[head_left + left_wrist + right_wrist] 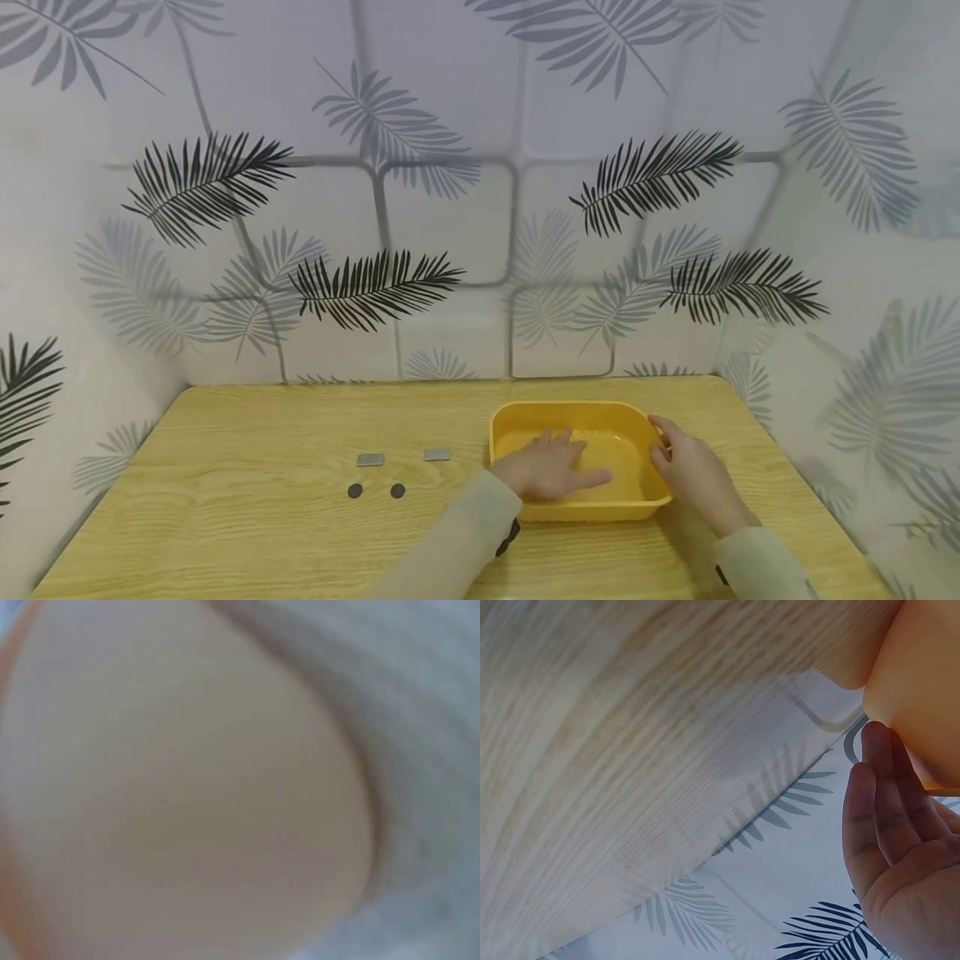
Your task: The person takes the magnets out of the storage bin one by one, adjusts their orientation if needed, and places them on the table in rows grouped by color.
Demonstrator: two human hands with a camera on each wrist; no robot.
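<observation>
A yellow plastic tray (618, 462) with rounded corners sits on the right half of the table. My left hand (546, 467) reaches over its near left side, fingers and thumb spread over the inside. At the right wall, my right hand (693, 477) holds the tray, thumb on the inner side and fingers outside. The right wrist view has those fingers (889, 817) lying along the outer wall, nearly straight. Only blurred skin and pale sleeve fill the left wrist view.
Left of the tray lie two small grey rectangular pieces (371, 460) and, nearer me, two small dark discs (355, 491). The wood-grain table (247, 508) ends at a leaf-patterned backdrop (450, 333) behind and on both sides.
</observation>
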